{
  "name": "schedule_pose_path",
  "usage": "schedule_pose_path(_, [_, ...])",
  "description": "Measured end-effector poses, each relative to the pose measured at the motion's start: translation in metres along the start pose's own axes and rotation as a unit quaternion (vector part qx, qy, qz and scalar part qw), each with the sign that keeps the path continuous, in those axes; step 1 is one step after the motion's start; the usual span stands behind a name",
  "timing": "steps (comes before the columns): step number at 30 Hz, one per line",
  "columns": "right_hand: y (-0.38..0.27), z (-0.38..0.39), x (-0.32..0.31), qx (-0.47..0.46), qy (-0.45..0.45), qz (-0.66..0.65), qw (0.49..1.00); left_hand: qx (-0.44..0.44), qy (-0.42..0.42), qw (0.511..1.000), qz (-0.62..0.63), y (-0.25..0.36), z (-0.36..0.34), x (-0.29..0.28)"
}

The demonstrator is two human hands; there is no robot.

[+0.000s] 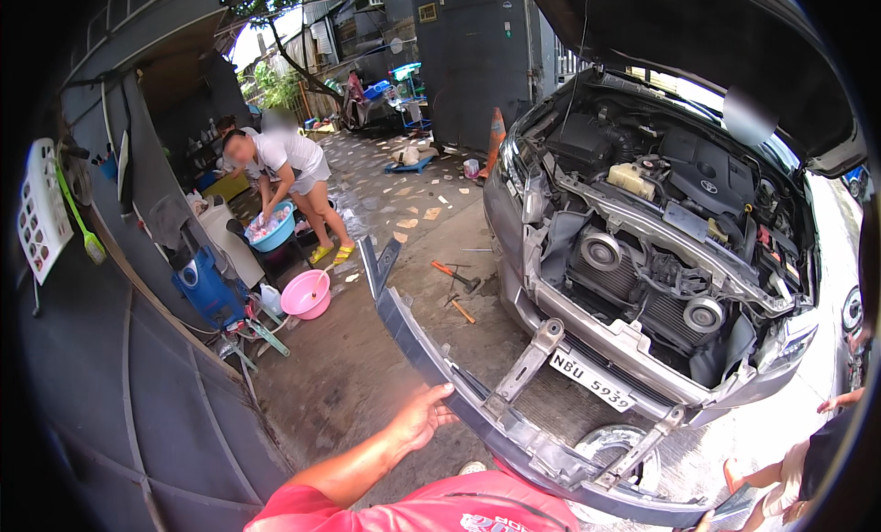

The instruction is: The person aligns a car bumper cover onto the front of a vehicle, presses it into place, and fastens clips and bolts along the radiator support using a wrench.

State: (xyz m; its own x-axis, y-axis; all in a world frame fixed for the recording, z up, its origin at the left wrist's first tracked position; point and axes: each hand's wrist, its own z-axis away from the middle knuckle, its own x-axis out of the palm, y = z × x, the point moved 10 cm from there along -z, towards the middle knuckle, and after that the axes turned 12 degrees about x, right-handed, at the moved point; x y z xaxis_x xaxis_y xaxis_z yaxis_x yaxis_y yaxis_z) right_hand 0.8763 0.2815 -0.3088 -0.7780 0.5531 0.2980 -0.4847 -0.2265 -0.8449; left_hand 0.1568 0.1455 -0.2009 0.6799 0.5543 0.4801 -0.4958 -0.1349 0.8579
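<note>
My left hand [422,417] grips the long dark bumper beam [408,335], which runs diagonally across the lower middle and has two metal brackets [509,376] sticking up toward the car. My right hand [705,521] is barely in view at the bottom edge, on the beam's other end. Just beyond the beam stands a car [541,293] with its hood raised and its front grille off, exposing the engine [688,174], radiators and two round horns [601,252]. A tire [606,440] lies beneath the beam. Two hammers [459,284] rest on the concrete floor.
At left, a person [284,165] bends over a blue basin [271,234]; a pink basin [306,293], blue cart [206,289] and metal gate [138,394] are nearby. An orange cone [496,142] stands behind. At far right, another person [794,477] is partly visible.
</note>
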Motion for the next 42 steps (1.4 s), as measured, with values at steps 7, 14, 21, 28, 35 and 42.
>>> schedule_pose_path(7, [0.007,0.0,-0.035,-0.012,0.003,-0.028,1.0,0.005,0.01,1.0,0.007,0.006,0.003,-0.001])
schedule_pose_path(14, [-0.008,0.04,-0.018,-0.023,0.002,-0.022,0.999,0.025,0.026,0.999,-0.008,0.011,-0.002,0.0])
schedule_pose_path(21, [-0.011,0.046,-0.009,-0.016,0.037,0.063,0.997,-0.017,0.079,0.996,-0.034,0.014,0.002,-0.013])
schedule_pose_path(28, [-0.005,0.051,-0.025,0.0,0.04,0.054,0.998,-0.021,0.047,0.998,-0.042,0.008,-0.015,-0.003])
schedule_pose_path(35, [-0.009,0.061,-0.023,-0.001,0.058,0.051,0.997,-0.034,0.01,0.999,-0.038,0.012,-0.018,0.007])
schedule_pose_path(42, [-0.021,0.082,-0.009,-0.02,0.069,0.022,0.997,-0.029,-0.009,0.999,-0.038,0.017,-0.014,0.017])
